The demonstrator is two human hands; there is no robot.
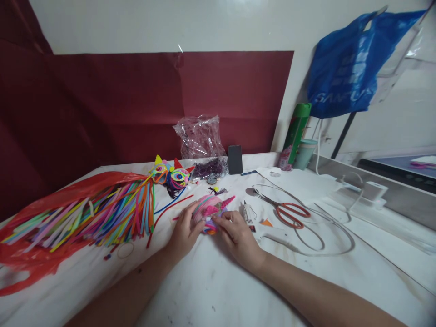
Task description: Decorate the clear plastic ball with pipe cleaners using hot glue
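Between my hands, a pink and multicoloured pipe-cleaner ornament (208, 205) rests low over the table, a pointed pink piece sticking out at its upper right. My left hand (184, 229) is wrapped round its left side. At its right side, my right hand (238, 232) has thumb and fingers pinched together against the lower edge; a small whitish bit shows near the fingertips, too small to name. Just right of that hand lie a white glue gun (250, 213) and a small orange piece (266, 222). Scissors (289, 214) with orange handles lie farther right.
Many coloured pipe cleaners (116, 213) spread over a red plastic bag (30, 259) at left. Two finished-looking colourful ornaments (179, 177) sit behind. A clear plastic bag (200, 136), a dark phone (235, 160), a green can (297, 131) and a cup (304, 154) stand at the back. Cables (340, 227) loop at right.
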